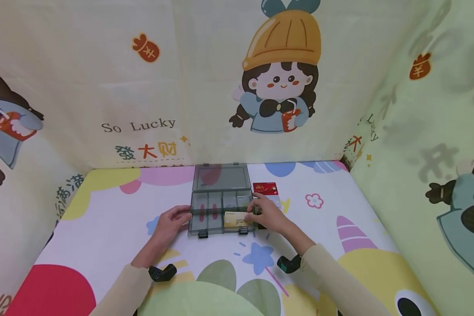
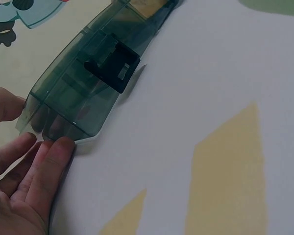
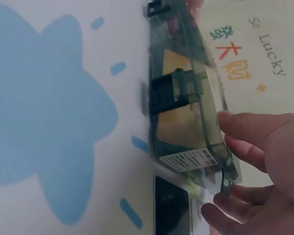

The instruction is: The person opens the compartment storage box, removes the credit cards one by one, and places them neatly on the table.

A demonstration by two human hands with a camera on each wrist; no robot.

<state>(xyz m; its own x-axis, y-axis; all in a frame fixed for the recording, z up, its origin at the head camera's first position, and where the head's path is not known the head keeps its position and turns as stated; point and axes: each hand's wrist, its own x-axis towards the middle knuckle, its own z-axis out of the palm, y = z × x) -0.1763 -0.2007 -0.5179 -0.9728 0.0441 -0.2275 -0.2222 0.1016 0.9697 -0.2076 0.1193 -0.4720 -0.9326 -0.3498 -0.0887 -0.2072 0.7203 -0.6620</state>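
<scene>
A grey see-through compartment box [image 1: 206, 226] lies with its lid [image 1: 221, 177] folded back. In its front right compartment is a gold card [image 1: 235, 219]. My left hand [image 1: 174, 221] touches the box's left end with relaxed fingers, the fingertips [image 2: 63, 146] at its lower edge. My right hand [image 1: 269, 213] is over the right end, thumb and index finger at the gold card. In the right wrist view, the thumb tip [image 3: 226, 117] is at the rim and other fingers lie outside the end wall. Part of the card is hidden by the right hand.
A red VIP card [image 1: 265, 188] lies beside the box at the right, overlapping a pale card [image 1: 276, 200]. A dark card [image 3: 172, 208] is on the table near the box's right end. Printed cloth covers the table [image 1: 118, 237] and the walls [image 1: 205, 96].
</scene>
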